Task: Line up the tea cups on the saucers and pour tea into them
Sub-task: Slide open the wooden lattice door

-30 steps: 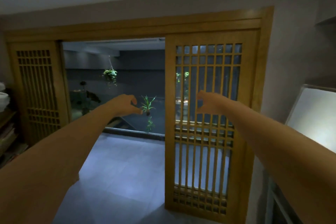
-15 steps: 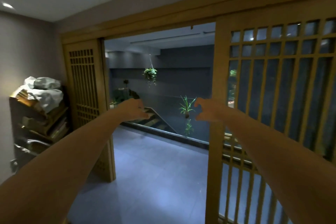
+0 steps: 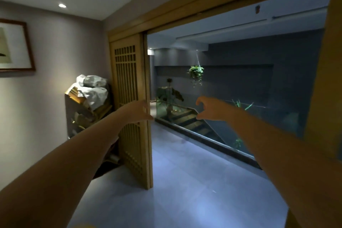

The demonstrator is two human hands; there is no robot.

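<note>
Both arms stretched forward at chest height, bare, holding nothing. Left hand (image 3: pixel 137 112) half curled, fingers loosely bent and thumb forward, seen in front of the edge of the wooden lattice door (image 3: pixel 132 113); whether touching it, cannot tell. Right hand (image 3: pixel 212 109) apart from the left, thumb and forefinger curved into an open C with a gap between the tips, empty. Beyond the hands, a wide doorway framed in light wood (image 3: pixel 203 0), opening onto a dim courtyard with a hanging plant (image 3: pixel 196 73), a large-leafed plant (image 3: pixel 169 96) and dark steps (image 3: pixel 192 121) below a glass edge. Pale tiled floor (image 3: pixel 185 181) running from underfoot out to that edge. Left of the lattice door, a wooden rack (image 3: pixel 81 114) against the wall, topped with crumpled pale wrapped bundles (image 3: pixel 93 89). Higher on the left wall, a framed picture (image 3: pixel 14 46); in the ceiling, a small recessed light (image 3: pixel 62 5). No tea cups, saucers or teapot anywhere in view.
</note>
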